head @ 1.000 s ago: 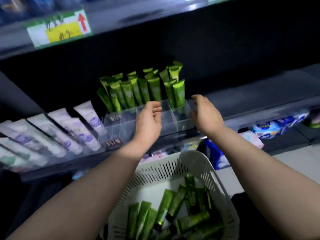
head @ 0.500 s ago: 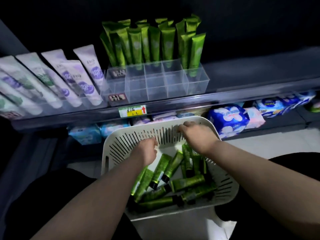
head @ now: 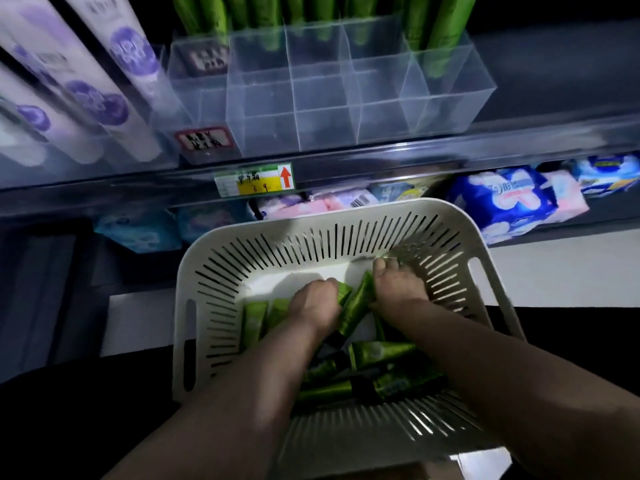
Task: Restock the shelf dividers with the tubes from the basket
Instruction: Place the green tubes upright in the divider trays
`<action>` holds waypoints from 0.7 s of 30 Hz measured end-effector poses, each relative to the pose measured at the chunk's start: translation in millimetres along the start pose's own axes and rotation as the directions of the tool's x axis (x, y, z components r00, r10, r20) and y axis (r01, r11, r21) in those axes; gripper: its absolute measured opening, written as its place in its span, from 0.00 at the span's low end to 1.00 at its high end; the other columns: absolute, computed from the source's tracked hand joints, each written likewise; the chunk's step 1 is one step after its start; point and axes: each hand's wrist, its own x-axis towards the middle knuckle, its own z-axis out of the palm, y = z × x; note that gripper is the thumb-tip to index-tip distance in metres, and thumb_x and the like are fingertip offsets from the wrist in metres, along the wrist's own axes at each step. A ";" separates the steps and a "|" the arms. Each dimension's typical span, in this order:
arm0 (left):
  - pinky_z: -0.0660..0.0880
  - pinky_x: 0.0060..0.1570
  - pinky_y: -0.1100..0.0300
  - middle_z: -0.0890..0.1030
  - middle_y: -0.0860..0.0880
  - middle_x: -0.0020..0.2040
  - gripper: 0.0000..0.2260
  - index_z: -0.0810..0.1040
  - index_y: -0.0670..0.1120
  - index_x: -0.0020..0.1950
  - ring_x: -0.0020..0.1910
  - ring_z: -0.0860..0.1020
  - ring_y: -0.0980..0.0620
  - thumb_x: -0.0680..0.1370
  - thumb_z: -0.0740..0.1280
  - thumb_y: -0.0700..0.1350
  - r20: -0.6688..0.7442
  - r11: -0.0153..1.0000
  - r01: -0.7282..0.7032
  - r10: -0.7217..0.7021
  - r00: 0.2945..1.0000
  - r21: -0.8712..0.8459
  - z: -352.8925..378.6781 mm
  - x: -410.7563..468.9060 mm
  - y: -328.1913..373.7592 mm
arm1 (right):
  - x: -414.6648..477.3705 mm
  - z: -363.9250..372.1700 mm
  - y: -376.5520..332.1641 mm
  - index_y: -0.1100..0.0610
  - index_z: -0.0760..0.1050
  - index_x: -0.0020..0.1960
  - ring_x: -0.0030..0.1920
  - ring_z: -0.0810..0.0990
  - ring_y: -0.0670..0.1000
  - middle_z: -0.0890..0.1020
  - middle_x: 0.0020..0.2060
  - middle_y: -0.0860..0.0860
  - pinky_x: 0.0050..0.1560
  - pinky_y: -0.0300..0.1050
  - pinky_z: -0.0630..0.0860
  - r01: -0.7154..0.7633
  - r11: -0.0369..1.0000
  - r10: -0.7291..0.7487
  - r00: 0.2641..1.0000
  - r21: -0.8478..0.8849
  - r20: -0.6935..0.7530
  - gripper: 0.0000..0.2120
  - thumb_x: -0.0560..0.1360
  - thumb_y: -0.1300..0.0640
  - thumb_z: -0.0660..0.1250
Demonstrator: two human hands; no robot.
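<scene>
- Head view: left hand (head: 313,306) and right hand (head: 398,289) deep in white basket (head: 277,258), fingers curled onto green tubes (head: 381,351).
- Likely light, soft-walled, glossy and slippery; best pinched mid-body or at stiff black cap (head: 360,388).
- Above: clear shelf dividers (head: 322,98), front cells vacant.

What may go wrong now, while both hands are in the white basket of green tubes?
1. The green tubes lie crossed in the white basket; the left hand and right hand seem to grip some, so lifting may drag others out.
2. In the clear divider, only the back cells hold standing tubes; pushing new ones in front might tip them.
</scene>
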 end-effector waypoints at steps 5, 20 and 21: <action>0.70 0.49 0.54 0.76 0.43 0.56 0.11 0.71 0.45 0.59 0.55 0.75 0.42 0.78 0.63 0.45 -0.046 0.989 -0.146 0.145 0.988 -0.035 12.5 10.0 3.7 | 15.8 5.7 6.8 0.60 0.59 0.67 0.63 0.73 0.59 0.73 0.62 0.61 0.60 0.49 0.70 -0.177 0.958 0.171 0.984 0.226 0.047 0.22 0.77 0.56 0.62; 0.73 0.50 0.58 0.77 0.44 0.58 0.21 0.69 0.48 0.61 0.57 0.77 0.44 0.71 0.69 0.49 0.136 0.985 -0.006 0.030 0.990 -0.175 18.1 -30.3 3.6 | -33.7 -58.1 21.5 0.59 0.70 0.62 0.62 0.74 0.58 0.74 0.62 0.60 0.57 0.43 0.69 -0.013 0.859 -0.017 0.998 0.512 0.054 0.16 0.77 0.52 0.62; 0.74 0.51 0.59 0.77 0.45 0.58 0.23 0.68 0.49 0.64 0.57 0.77 0.44 0.71 0.69 0.46 0.111 0.978 0.002 0.021 0.994 -0.208 15.2 -33.9 2.7 | -39.3 -65.3 21.2 0.59 0.70 0.60 0.60 0.75 0.58 0.75 0.61 0.60 0.56 0.43 0.70 0.016 0.856 -0.043 0.998 0.517 0.040 0.16 0.77 0.51 0.62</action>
